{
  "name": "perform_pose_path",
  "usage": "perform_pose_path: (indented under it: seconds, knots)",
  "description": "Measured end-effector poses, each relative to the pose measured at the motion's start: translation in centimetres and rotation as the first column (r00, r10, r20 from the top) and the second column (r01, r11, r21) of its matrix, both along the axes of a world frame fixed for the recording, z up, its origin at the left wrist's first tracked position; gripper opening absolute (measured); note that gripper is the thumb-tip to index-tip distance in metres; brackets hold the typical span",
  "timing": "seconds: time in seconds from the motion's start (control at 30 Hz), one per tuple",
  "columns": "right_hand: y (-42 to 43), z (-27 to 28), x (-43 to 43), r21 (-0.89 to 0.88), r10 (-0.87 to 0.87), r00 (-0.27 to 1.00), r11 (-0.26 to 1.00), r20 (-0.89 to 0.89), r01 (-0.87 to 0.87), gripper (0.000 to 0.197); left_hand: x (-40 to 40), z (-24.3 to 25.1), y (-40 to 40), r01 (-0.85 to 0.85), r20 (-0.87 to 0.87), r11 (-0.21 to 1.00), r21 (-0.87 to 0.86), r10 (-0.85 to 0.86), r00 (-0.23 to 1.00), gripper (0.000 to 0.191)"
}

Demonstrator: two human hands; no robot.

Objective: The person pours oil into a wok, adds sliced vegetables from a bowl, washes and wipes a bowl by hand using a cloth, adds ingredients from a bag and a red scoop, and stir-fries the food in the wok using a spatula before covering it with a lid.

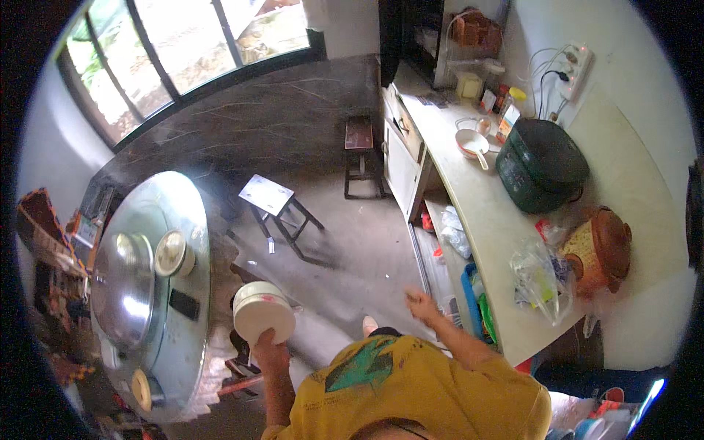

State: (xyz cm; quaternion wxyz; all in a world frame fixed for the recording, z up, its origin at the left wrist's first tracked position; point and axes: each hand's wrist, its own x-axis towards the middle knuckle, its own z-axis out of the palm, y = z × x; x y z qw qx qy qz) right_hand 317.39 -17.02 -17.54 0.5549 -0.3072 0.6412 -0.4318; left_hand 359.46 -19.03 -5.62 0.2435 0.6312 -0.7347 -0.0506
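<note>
My left hand (270, 347) grips a round white ceramic bowl (264, 316) with a pinkish-red mark near its rim. A line around its side leaves unclear whether it is one bowl or a stack. It is held up beside the round glass table (192, 360). My right hand (423, 307) hangs in the air in front of the counter's near side, its fingers partly curled. Nothing shows in it, but blur hides the fingers' exact pose. On the table stand a large shiny metal dome cover (124, 291), a whitish lidded pot (175, 254) and a dark phone (184, 304).
The long pale counter (467, 214) on the right bears a dark green appliance (542, 165), a brown-lidded pot (597, 250), plastic bags (542, 280) and a small bowl with a spoon (472, 144). A white-topped stool (267, 193) and a dark wooden stool (359, 135) stand on the floor.
</note>
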Motion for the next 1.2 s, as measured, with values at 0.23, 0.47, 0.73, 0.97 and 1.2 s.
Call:
perform_pose_path:
  seconds: [0.23, 0.47, 0.73, 0.97, 1.2]
  knots:
    - [-22.9, 13.1, -2.9, -0.283, -0.095, 0.994, 0.953, 0.055, 0.107, 0.020, -8.3, 7.1, -18.4, 0.126, -0.944, 0.947, 0.295, 0.309, -0.114, 0.047]
    - [-36.6, 14.5, -6.9, -0.329, -0.339, 0.941, 0.887, 0.012, 0.324, 0.010, -11.2, 5.9, -35.5, 0.369, -0.916, 0.862, 0.347, 0.397, -0.066, 0.052]
    - [-48.7, 17.3, -11.6, -0.342, -0.587, 0.794, 0.787, -0.159, 0.513, 0.032, -19.7, 6.3, -54.6, 0.722, -0.906, 0.554, 0.415, 0.321, 0.274, 0.047]
    - [-58.3, 21.3, -18.2, -0.284, -0.504, 0.854, 0.806, 0.132, 0.520, 0.032, -27.9, 6.2, -62.6, 0.774, -0.858, 0.373, 0.512, 0.270, 0.437, 0.046]
    - [-71.4, 22.6, -23.5, -0.671, -0.568, 0.823, 0.617, -0.017, 0.412, 0.027, -36.3, 4.6, -67.0, 0.842, -0.893, 0.303, 0.447, 0.210, 0.398, 0.051]
